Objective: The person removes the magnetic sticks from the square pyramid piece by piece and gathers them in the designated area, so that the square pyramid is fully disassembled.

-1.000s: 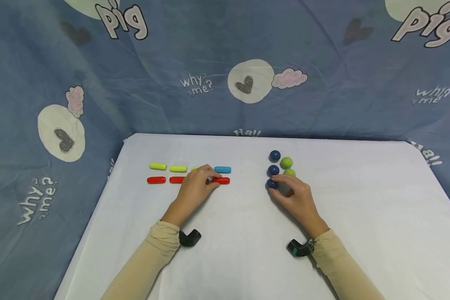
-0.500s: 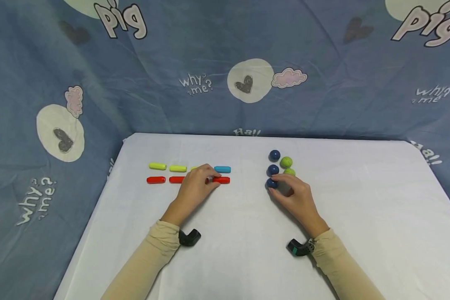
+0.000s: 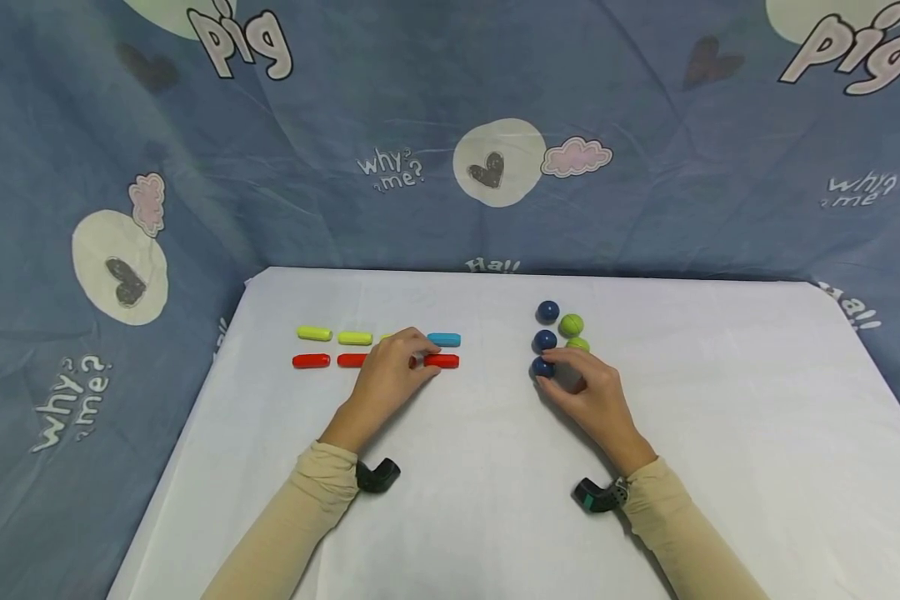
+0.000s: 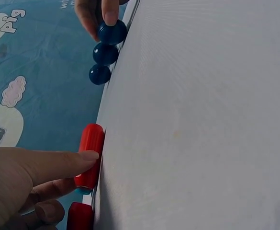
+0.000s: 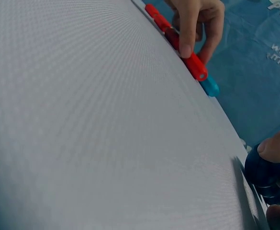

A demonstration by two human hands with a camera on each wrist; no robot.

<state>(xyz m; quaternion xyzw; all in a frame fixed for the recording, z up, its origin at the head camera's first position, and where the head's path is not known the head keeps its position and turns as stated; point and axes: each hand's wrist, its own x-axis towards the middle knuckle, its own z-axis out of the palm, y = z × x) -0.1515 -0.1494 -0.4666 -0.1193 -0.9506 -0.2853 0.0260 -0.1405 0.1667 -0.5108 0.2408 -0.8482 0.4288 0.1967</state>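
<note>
My left hand [image 3: 390, 372] pinches a short red stick [image 3: 446, 361], the rightmost of a row, between thumb and fingers. In the left wrist view the thumb lies along the near side of this red stick [image 4: 92, 138]. Further left in the same row lie more red sticks [image 3: 311, 361], partly covered by the hand. My right hand [image 3: 596, 398] pinches a glossy dark blue ball [image 3: 542, 367], the nearest of three in a column. The other two blue balls [image 3: 545, 340] stand behind it. Two green balls [image 3: 572, 325] sit to their right, the nearer one partly hidden by the fingers.
Behind the red row lie yellow-green sticks [image 3: 355, 338], one mostly hidden, and a blue stick [image 3: 444, 340] at the right end. Everything rests on a white-covered table [image 3: 487, 483]. A blue printed cloth [image 3: 307, 167] hangs behind and at the left.
</note>
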